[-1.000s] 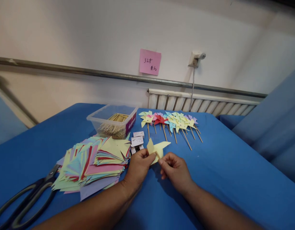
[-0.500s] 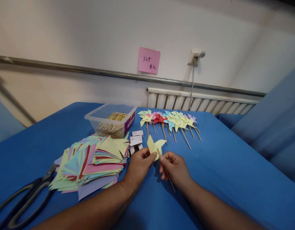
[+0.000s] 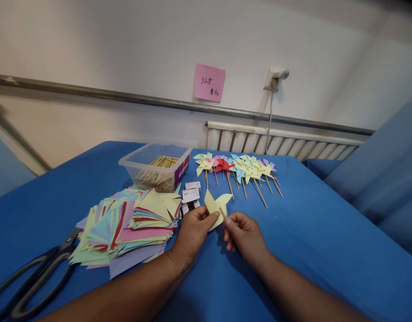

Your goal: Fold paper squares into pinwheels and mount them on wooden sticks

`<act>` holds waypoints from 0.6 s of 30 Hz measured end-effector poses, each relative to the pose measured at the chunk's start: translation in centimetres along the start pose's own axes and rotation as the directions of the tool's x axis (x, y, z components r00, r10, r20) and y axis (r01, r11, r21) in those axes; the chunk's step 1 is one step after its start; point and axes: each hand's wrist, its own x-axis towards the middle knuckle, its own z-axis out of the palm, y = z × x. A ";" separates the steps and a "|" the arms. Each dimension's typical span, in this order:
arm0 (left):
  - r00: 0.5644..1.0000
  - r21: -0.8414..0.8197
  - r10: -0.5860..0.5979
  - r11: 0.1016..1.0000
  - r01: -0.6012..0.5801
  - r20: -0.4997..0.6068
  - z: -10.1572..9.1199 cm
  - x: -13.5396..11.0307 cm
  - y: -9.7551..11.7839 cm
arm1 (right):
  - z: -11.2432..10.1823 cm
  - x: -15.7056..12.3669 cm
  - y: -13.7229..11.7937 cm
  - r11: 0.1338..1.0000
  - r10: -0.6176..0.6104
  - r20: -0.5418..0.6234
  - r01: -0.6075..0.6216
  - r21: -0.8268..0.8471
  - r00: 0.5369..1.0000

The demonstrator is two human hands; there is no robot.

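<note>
Blue cloth-covered table (image 3: 326,250) lay beneath everything. On its left, a loose heap of multicoloured cut paper sheets (image 3: 135,228), with dark-handled metal scissors (image 3: 63,250) beside it. Behind the heap, a clear plastic tub (image 3: 183,172) of thin wooden sticks (image 3: 159,174); to its right, a cluster of multicoloured paper pinwheels (image 3: 251,169).

Left hand (image 3: 195,230): thumb and fingers clamped on a pale yellow paper pinwheel (image 3: 219,203), raised just in front of small white cardboard boxes (image 3: 191,195). Right hand (image 3: 244,235): thumb and forefinger pinched together on a slim tan wooden stick (image 3: 222,213), its end over the pinwheel's middle. Could not tell whether the two were joined.

Judged good practice: left pinch near the centre, clear of the folded points, lest they crease; right pinch close to the stick's end, for steady, square pressure.
</note>
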 end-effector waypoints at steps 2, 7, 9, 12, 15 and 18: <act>1.000 0.002 0.001 1.000 -0.001 -0.003 0.0 0.0 -0.1 | 0.0 0.1 -0.1 1.000 -0.003 -0.002 0.003 0.001 1.000; 1.000 0.023 -0.009 1.000 0.009 0.008 -0.1 0.1 -0.1 | 0.1 0.1 -0.3 0.999 0.033 -0.015 -0.033 0.006 0.999; 1.000 0.029 -0.018 0.999 0.018 -0.004 0.0 0.1 0.0 | 0.2 0.1 -0.4 0.999 0.037 -0.025 -0.037 -0.001 0.999; 0.999 -0.002 -0.035 0.999 0.035 -0.008 0.1 0.1 0.3 | 0.3 0.1 -0.5 0.999 0.033 -0.034 -0.034 -0.014 0.999; 0.999 -0.031 -0.051 0.998 0.051 0.014 0.2 0.0 0.4 | 0.3 0.0 -0.5 0.999 0.033 -0.031 -0.034 -0.010 0.999; 0.998 -0.046 -0.051 0.998 0.053 0.036 0.0 0.0 0.4 | 0.3 0.1 -0.5 0.999 0.031 -0.031 -0.031 -0.012 0.999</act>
